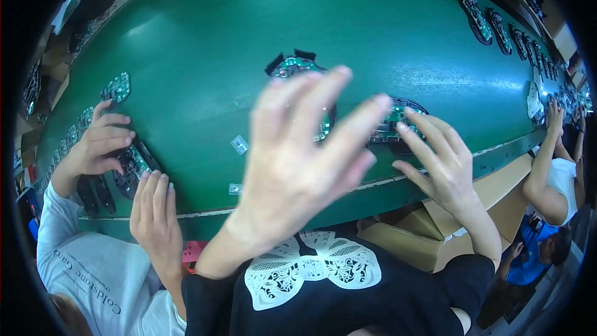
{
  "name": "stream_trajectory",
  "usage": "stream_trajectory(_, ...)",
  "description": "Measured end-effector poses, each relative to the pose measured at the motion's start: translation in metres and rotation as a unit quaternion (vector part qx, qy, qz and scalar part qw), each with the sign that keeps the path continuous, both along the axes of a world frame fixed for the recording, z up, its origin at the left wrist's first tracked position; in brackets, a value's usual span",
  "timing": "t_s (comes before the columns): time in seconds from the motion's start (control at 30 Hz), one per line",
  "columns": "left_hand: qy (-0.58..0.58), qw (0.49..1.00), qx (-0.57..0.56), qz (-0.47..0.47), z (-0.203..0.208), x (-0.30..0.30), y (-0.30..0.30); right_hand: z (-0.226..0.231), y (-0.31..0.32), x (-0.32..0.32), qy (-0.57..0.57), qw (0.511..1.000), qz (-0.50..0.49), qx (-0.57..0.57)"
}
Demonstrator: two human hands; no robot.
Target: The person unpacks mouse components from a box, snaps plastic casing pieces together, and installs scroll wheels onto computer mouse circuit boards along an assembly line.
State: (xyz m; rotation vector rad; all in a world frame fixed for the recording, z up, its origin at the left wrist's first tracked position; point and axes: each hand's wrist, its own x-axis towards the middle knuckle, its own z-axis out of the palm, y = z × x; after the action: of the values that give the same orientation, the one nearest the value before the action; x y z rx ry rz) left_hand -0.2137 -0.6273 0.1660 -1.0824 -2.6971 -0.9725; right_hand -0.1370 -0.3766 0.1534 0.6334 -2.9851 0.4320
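My left hand (298, 143) is raised over the green work table, blurred by motion, with its fingers spread and nothing visible in them. Behind it, partly hidden, lies a black housing with a green circuit board (292, 65). To the right, my right hand (441, 162) reaches over a second circuit board in a black housing (395, 121). Its fingertips are at that board's right part, fingers apart, the thumb held off nearer the table edge. Two small clear plastic pieces, one (239, 144) above the other (236, 189), lie left of my left hand.
At left, a co-worker's hands (102, 143) are at a row of circuit boards (116, 87) and black housings. More assembled boards (476, 17) line the far right. Cardboard boxes (429, 236) stand below the table's near edge (373, 185). Other people work at the right.
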Motion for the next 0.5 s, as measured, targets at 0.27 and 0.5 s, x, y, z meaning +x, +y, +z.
stream_trajectory(0.27,0.135,0.968,0.082,0.195,-0.005,-0.008,-0.06,-0.039,0.071,-0.088,0.089,0.991,-0.098,0.016)
stream_trajectory(0.5,0.118,0.972,0.063,0.195,-0.026,0.037,-0.055,-0.022,0.023,-0.103,0.172,0.985,-0.022,-0.004)
